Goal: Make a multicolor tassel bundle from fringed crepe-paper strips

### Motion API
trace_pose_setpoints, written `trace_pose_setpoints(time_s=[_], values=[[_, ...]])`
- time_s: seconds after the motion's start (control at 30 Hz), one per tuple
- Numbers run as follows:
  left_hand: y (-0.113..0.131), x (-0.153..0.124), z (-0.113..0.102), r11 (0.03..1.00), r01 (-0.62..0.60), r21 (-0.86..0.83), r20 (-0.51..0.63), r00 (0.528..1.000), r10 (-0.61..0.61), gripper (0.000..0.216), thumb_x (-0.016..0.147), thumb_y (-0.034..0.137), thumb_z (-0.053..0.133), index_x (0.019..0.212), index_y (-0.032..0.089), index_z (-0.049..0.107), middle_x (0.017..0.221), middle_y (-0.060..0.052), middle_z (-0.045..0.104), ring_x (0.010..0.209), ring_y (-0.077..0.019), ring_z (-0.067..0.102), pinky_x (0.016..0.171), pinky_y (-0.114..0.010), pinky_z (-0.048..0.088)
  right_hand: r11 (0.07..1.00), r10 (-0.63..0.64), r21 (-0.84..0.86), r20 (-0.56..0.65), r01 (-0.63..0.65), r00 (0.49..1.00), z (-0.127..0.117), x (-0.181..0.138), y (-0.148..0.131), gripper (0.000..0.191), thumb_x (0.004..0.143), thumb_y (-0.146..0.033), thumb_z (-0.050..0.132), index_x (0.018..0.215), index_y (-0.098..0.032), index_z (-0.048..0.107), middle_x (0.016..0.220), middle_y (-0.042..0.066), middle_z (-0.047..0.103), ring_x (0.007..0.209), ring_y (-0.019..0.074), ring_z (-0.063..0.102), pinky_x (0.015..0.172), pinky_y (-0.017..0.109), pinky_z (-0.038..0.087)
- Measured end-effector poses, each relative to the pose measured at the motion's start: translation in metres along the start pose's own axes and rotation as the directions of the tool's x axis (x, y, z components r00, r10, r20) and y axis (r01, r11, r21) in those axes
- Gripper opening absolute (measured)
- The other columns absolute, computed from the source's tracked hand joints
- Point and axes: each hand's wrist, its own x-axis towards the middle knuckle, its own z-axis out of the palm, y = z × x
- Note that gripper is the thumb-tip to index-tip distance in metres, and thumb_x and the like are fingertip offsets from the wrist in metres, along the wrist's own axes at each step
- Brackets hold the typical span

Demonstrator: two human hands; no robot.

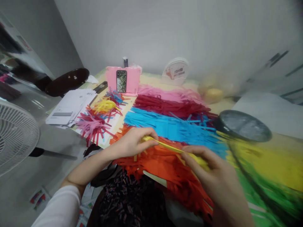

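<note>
A thin yellow paper strip (168, 146) is stretched between my two hands above a heap of orange paper strips (163, 167). My left hand (133, 142) pinches the strip's left end, fingers closed. My right hand (213, 176) pinches its right end, fingers closed too. Behind the hands lie rows of cut paper strips: blue (170, 126), dark red (170, 107) and pink (170, 93). Yellow and green strips (267, 176) lie blurred at the right.
A pile of mixed coloured strips (99, 118) lies left on the table, beside white papers (71, 105). A pink stand with a phone (123, 80) is at the back. A dark round object (243, 125) sits right. A white fan (16, 135) stands far left.
</note>
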Motion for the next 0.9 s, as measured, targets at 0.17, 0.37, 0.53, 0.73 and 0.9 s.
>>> trace_pose_setpoints(time_s=[0.17, 0.37, 0.53, 0.73, 0.9], values=[[-0.001, -0.002, 0.006, 0.838, 0.152, -0.524, 0.109, 0.988, -0.111, 0.030, 0.087, 0.044, 0.065, 0.092, 0.015, 0.057, 0.077, -0.005, 0.071, 0.065, -0.0146, 0.070, 0.065, -0.025, 0.053, 0.925, 0.172, 0.330, 0.084, -0.191, 0.981, 0.002, -0.004, -0.003, 0.018, 0.076, -0.042, 0.074, 0.077, -0.025, 0.068, 0.068, 0.001, 0.073, 0.056, 0.0181, 0.068, 0.055, 0.027, 0.057], [-0.003, 0.000, 0.005, 0.816, 0.157, -0.557, 0.118, 0.987, -0.110, 0.029, 0.087, 0.038, 0.066, 0.101, 0.013, 0.075, 0.077, -0.007, 0.074, 0.067, -0.0150, 0.070, 0.070, -0.026, 0.054, 0.888, 0.233, 0.397, 0.045, -0.232, 0.971, 0.003, -0.003, 0.007, 0.017, 0.074, -0.038, 0.077, 0.086, -0.026, 0.079, 0.073, 0.003, 0.076, 0.063, 0.0203, 0.071, 0.062, 0.030, 0.060], [-0.007, 0.005, 0.009, 0.748, 0.147, -0.647, 0.106, 0.989, -0.103, 0.019, 0.082, 0.027, 0.068, 0.087, 0.013, 0.079, 0.076, -0.008, 0.074, 0.062, -0.0140, 0.068, 0.068, -0.027, 0.055, 0.844, 0.201, 0.499, 0.048, -0.198, 0.978, 0.007, 0.003, 0.008, 0.006, 0.070, -0.032, 0.078, 0.070, -0.026, 0.077, 0.068, 0.003, 0.074, 0.057, 0.0179, 0.068, 0.056, 0.028, 0.058], [-0.004, -0.004, 0.005, 0.808, 0.110, -0.579, 0.110, 0.992, -0.055, 0.020, 0.085, 0.025, 0.061, 0.085, 0.012, 0.076, 0.081, -0.010, 0.075, 0.070, -0.0171, 0.071, 0.074, -0.029, 0.056, 0.881, 0.082, 0.470, -0.046, -0.051, 0.996, 0.009, -0.003, 0.001, 0.008, 0.077, -0.024, 0.070, 0.071, -0.028, 0.075, 0.062, 0.000, 0.071, 0.051, 0.0158, 0.065, 0.049, 0.025, 0.055], [0.020, -0.002, -0.024, 0.986, -0.146, -0.075, 0.164, 0.974, 0.157, 0.015, 0.090, 0.021, 0.060, 0.093, 0.018, 0.074, 0.125, -0.011, 0.069, 0.123, -0.0220, 0.060, 0.106, -0.033, 0.043, 0.933, -0.336, 0.130, -0.023, 0.336, 0.942, -0.003, -0.004, -0.006, 0.024, 0.083, -0.010, 0.061, 0.082, -0.032, 0.073, 0.073, -0.003, 0.073, 0.070, 0.0157, 0.071, 0.065, 0.025, 0.057]])
